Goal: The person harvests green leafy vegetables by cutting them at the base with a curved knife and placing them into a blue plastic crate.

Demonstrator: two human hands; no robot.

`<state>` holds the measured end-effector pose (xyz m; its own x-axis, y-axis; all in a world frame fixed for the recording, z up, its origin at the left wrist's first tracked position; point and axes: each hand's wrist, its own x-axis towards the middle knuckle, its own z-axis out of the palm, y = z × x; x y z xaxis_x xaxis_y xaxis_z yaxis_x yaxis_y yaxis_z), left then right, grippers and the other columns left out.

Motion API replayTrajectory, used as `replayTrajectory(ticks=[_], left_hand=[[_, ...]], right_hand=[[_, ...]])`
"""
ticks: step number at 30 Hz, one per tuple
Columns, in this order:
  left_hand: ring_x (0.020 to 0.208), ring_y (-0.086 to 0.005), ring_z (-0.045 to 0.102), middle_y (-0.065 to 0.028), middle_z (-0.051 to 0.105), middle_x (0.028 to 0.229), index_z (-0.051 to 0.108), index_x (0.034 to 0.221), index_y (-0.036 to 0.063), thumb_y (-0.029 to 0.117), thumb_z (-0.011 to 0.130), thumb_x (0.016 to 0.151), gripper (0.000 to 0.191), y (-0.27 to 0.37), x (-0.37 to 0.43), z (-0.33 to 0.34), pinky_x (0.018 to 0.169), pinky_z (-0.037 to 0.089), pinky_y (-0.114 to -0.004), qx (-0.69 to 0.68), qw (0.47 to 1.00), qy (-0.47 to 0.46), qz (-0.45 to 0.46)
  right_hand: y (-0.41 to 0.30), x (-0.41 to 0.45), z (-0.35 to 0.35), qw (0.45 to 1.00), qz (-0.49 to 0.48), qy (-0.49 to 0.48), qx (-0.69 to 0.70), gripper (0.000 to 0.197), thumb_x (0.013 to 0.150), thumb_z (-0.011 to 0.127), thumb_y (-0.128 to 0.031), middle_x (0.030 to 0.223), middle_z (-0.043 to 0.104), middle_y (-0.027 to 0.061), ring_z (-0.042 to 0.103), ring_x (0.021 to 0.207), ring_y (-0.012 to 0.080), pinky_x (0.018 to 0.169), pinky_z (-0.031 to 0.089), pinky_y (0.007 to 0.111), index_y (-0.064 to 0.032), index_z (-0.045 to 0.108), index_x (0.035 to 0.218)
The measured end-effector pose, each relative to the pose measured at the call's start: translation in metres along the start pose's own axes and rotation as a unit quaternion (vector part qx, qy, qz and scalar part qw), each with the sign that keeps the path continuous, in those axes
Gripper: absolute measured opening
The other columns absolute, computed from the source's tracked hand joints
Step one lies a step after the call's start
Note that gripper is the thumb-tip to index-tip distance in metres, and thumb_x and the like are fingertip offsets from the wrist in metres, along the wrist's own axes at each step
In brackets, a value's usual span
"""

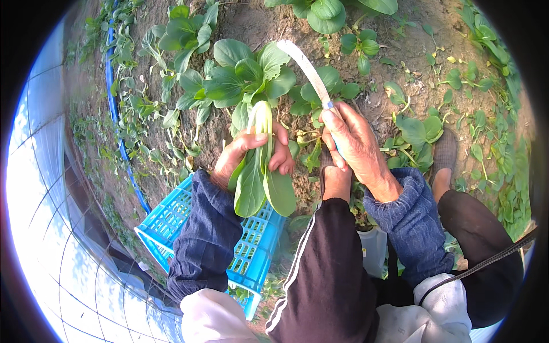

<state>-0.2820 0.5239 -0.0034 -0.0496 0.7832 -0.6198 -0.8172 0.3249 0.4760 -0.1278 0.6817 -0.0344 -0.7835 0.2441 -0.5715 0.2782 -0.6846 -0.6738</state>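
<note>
In my left hand (257, 150) is a leafy green plant (251, 184), its pale stem base pointing up and its leaves hanging down over the wrist. The handle of a sickle (306, 70) is gripped by my right hand (354, 141); its curved, pale, dirt-marked blade points up and to the left. Just beyond the left hand, a full leafy green plant (246, 73) grows in the soil, and the blade's tip is near its leaves in the picture. Whether they touch, I cannot tell.
A blue plastic crate (253, 257) lies below my left forearm. A blue hose (112, 85) runs along the left, beside plastic sheeting (47, 124). More leafy plants (184, 34) grow ahead and at right. A pale container (373, 253) stands between my legs, and my shoes (446, 148) rest on soil.
</note>
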Motion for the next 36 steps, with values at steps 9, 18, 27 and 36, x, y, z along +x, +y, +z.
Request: replayTrajectory(ticks=[9, 18, 27, 36], left_hand=[[0.126, -0.031, 0.048, -0.014, 0.06, 0.121, 0.063, 0.094, 0.0019, 0.012, 0.07, 0.069, 0.028, 0.002, 0.068, 0.005, 0.103, 0.034, -0.05, 0.863, 0.43, 0.108, 0.242], [0.131, -0.032, 0.039, -0.012, 0.048, 0.135, 0.064, 0.103, 0.006, 0.011, 0.078, 0.061, 0.045, 0.016, 0.043, -0.076, 0.103, 0.033, -0.049, 0.903, 0.3, 0.275, 0.136], [0.107, -0.0273, 0.053, -0.0077, 0.053, 0.115, 0.061, 0.099, 0.0061, 0.006, 0.071, 0.063, 0.037, 0.004, 0.028, -0.092, 0.083, 0.041, -0.041, 0.868, 0.376, 0.291, 0.145], [0.098, -0.0299, 0.057, -0.0085, 0.056, 0.105, 0.058, 0.096, 0.0051, 0.008, 0.074, 0.065, 0.034, -0.006, 0.021, -0.103, 0.082, 0.047, -0.041, 0.821, 0.461, 0.287, 0.174]], right_hand=[[0.023, -0.003, -0.005, 0.985, -0.018, 0.164, -0.047, 0.026, 0.101, 0.051, -0.033, 0.063, 0.048, -0.0025, 0.045, 0.045, 0.0051, 0.041, 0.037, 0.023, -0.0075, 0.052, 0.102], [0.068, 0.045, 0.005, 0.906, -0.149, 0.069, -0.391, 0.02, 0.096, 0.053, -0.021, 0.074, 0.064, 0.0218, 0.062, 0.069, 0.0433, 0.06, 0.047, 0.051, -0.0019, 0.047, 0.097], [0.088, 0.087, 0.008, 0.866, -0.137, 0.048, -0.479, 0.019, 0.094, 0.054, -0.018, 0.07, 0.063, 0.0217, 0.061, 0.064, 0.043, 0.055, 0.047, 0.052, -0.0016, 0.045, 0.096], [0.099, 0.104, 0.012, 0.894, -0.1, 0.03, -0.437, 0.021, 0.095, 0.053, -0.02, 0.068, 0.061, 0.0244, 0.06, 0.063, 0.0448, 0.057, 0.045, 0.051, 0.0004, 0.048, 0.092]])
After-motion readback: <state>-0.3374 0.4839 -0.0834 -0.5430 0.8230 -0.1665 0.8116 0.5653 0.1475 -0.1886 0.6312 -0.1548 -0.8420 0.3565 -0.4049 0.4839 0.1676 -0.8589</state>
